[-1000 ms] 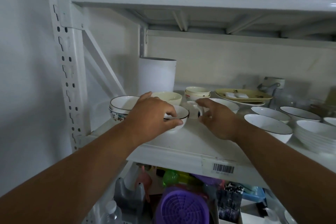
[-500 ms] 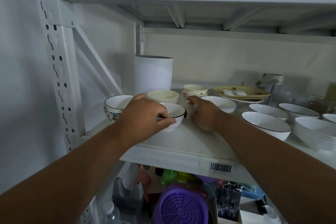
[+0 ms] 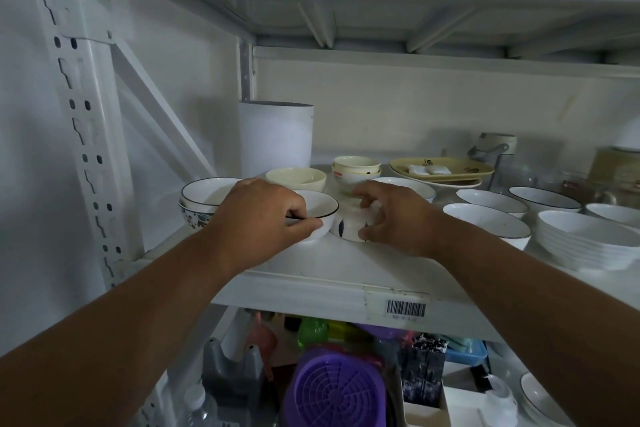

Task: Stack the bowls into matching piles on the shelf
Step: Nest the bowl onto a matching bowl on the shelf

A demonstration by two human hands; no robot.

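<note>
Two hands [image 3: 263, 215]; one white cylinder [image 3: 276, 139]; one purple basket [image 3: 334, 392]

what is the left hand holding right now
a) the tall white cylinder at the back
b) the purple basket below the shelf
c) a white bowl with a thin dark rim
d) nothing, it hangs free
c: the left hand grips the near edge of the dark-rimmed white bowl, thumb under the rim, on the shelf.

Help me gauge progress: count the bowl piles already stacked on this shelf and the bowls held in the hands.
Bowl piles: 3 (black-rimmed pile, small cream pile, white pile)
Bowls held: 2 (rimmed bowl in left hand, small marked bowl in right hand)
Total: 5
</note>
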